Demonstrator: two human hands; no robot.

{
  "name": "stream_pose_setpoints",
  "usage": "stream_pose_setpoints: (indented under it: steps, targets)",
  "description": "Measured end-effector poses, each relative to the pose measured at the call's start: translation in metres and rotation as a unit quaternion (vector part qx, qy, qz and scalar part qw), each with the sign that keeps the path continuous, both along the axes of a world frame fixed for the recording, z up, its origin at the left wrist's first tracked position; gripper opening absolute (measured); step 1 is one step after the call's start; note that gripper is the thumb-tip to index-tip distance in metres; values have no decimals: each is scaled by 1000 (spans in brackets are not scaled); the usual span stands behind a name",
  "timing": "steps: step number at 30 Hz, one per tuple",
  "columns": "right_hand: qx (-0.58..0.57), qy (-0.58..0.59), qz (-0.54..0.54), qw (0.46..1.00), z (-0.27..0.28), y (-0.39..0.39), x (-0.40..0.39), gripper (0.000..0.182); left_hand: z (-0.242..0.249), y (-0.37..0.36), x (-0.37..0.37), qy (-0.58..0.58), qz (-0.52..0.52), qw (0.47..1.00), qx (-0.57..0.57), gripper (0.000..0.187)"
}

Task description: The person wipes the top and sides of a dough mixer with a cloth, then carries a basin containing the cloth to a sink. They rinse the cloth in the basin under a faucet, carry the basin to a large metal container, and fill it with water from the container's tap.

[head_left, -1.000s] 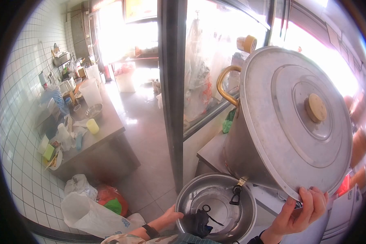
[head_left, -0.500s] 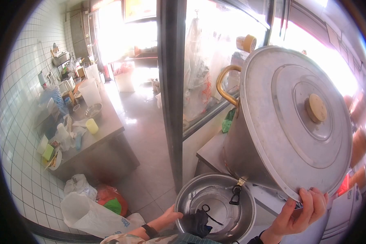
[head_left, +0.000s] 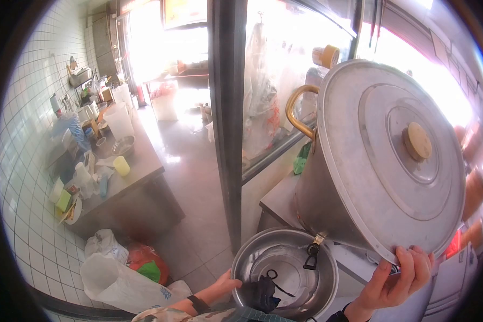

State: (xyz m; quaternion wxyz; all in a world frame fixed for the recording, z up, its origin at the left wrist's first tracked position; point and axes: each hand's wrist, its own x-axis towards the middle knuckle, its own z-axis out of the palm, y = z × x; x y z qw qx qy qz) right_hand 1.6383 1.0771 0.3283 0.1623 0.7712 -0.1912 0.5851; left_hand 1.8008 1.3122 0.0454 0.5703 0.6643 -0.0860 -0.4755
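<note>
Both hands loaded: I've got the pot tipped over the bowl.

My right hand (head_left: pixel 394 279) fingers (head_left: pixel 408 265) curl tight round the lid (head_left: pixel 392 161) rim of the big steel pot (head_left: pixel 327 188), tilted on the counter (head_left: pixel 279 201). Left hand (head_left: pixel 225 284) fingers grip the rim of the steel bowl (head_left: pixel 284 273), just below the pot's tap (head_left: pixel 312 252). Far left of the pot: a cluttered second counter (head_left: pixel 139 166).

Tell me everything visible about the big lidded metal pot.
The big metal pot looks like dull grey steel, tilted steeply toward the camera, its base on a metal counter. Its ridged round lid is on, with a tan knob at centre. A brass-coloured loop handle sticks out on the side. A small tap near the bottom hangs over a steel bowl. The right hand grips the lower rim.
</note>
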Motion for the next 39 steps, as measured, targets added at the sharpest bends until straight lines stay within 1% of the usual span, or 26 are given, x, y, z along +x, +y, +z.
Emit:
stream_pose_setpoints:
  steps: [2,4,6,12,18,24,27,30,34,36,39]
  targets:
    - [0,0,-1,1000,0,0,0,19,-16,0,1,-16,19,1000,5,53]
    - [1,0,-2,1000,-1,0,0,19,-17,-1,1,-32,37,999,9,51]
    - [-4,-1,2,1000,-1,-1,0,20,-14,-2,2,-25,30,998,49,53]
    - [-8,5,10,1000,-1,0,0,21,-27,0,1,-45,38,998,30,55]
    - [2,-2,15,1000,-2,1,0,21,-16,-2,0,-36,34,998,37,55]
    - [0,-4,10,1000,-1,1,1,21,-15,-1,0,-40,32,998,22,55]
    - [-1,0,5,1000,-1,2,1,21,-6,-1,0,-39,25,999,23,56]
    - [-4,-1,5,1000,-1,2,1,20,-15,-1,0,-35,31,999,23,56]
    - [-2,0,0,1000,0,3,1,20,-10,-1,-1,-39,40,998,17,55]
    - [-1,-3,7,1000,-1,3,1,20,-8,-1,1,-19,1,1000,18,60]
    - [1,0,4,1000,-2,2,0,21,-16,1,1,-12,6,1000,18,61]
